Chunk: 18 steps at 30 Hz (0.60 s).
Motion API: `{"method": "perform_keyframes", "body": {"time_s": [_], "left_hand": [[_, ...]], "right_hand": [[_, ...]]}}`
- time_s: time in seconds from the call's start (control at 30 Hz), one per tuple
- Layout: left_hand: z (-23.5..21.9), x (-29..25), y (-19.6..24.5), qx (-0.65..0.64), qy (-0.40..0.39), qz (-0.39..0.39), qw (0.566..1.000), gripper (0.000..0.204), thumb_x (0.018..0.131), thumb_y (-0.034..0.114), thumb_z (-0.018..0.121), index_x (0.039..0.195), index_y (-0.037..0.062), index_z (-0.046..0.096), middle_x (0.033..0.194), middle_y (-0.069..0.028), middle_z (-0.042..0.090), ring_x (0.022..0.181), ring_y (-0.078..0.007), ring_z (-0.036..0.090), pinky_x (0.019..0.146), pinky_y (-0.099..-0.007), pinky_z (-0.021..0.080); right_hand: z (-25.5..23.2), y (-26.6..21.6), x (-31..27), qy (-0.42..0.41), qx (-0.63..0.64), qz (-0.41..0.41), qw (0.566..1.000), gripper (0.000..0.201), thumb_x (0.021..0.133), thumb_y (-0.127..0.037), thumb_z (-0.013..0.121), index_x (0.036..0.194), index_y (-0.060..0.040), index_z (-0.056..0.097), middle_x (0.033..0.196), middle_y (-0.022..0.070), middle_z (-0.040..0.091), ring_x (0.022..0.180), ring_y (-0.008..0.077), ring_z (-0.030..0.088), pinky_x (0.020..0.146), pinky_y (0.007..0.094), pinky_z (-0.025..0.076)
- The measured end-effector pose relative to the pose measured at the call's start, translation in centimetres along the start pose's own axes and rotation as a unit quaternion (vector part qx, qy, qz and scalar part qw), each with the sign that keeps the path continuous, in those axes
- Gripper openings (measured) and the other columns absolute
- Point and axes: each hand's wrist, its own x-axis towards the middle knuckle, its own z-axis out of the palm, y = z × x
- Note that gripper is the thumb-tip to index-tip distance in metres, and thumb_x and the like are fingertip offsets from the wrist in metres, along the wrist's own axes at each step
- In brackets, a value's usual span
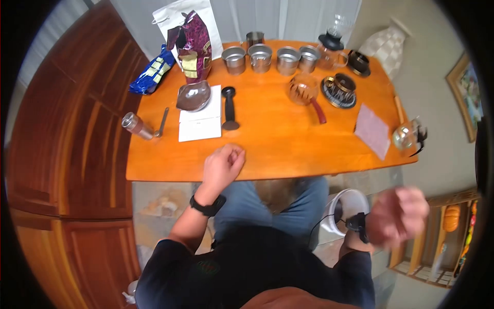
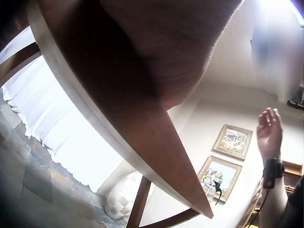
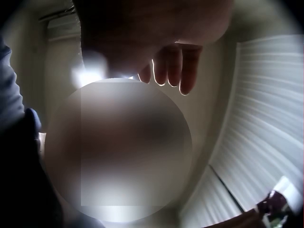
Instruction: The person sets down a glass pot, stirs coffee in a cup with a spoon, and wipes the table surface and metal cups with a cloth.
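Note:
My left hand (image 1: 223, 167) rests at the table's front edge, fingers loosely curled and nothing in it. Out past the right front corner, my right hand (image 1: 399, 216) is raised off the table and blurred by motion. It holds nothing; the right wrist view shows its fingers (image 3: 187, 71) hanging relaxed. Closest to the left hand are a white flat pad (image 1: 199, 130) with a shiny brown dish (image 1: 194, 96) on it, and a black-handled tool (image 1: 229, 109). Left of these lie a long-handled scoop (image 1: 162, 123) and a metal cylinder with a brown band (image 1: 138, 126).
Several metal cups (image 1: 260, 57) line the back, beside a maroon bag (image 1: 196, 49) and a blue bag (image 1: 154, 71). Rightward stand a red-handled glass pot (image 1: 303, 88), a glass carafe (image 1: 329, 57), a pink cloth (image 1: 372, 131) and glassware (image 1: 405, 136). A white bin (image 1: 355, 201) stands below.

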Motion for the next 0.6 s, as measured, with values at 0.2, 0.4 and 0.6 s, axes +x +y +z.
{"method": "perform_keyframes", "body": {"time_s": [0.2,0.4,0.6], "left_hand": [[1.1,-0.1,-0.2,-0.031,0.018,-0.073,0.997,0.01,0.09,0.014,0.075,0.09,0.0057,0.07,0.061,-0.0004,0.059,0.052,-0.0097,0.054,0.053,-0.026,0.046],[1.9,-0.1,-1.1,-0.006,0.052,-0.067,0.996,0.013,0.092,0.014,0.075,0.09,0.0032,0.068,0.061,0.0001,0.059,0.054,-0.0062,0.052,0.055,-0.0239,0.046],[2.0,0.2,-1.0,0.015,0.061,-0.06,0.996,0.013,0.092,0.015,0.074,0.09,0.0035,0.068,0.061,0.0015,0.057,0.054,-0.0062,0.05,0.055,-0.0237,0.044]], "right_hand": [[2.9,-4.1,1.9,0.179,0.272,-0.204,0.923,0.042,0.088,-0.047,0.072,0.119,-0.0197,0.071,0.114,-0.0027,0.068,0.109,0.0099,0.059,0.081,0.0278,0.054],[-0.8,-5.4,-0.2,0.257,0.219,-0.286,0.897,0.016,0.088,-0.021,0.068,0.101,-0.0109,0.07,0.103,0.0006,0.065,0.101,0.0138,0.061,0.078,0.0291,0.055],[-0.7,-5.7,2.6,0.335,0.243,-0.212,0.885,0.033,0.092,-0.046,0.064,0.104,-0.0178,0.076,0.101,-0.0025,0.07,0.102,0.0121,0.061,0.084,0.0235,0.055]]}}
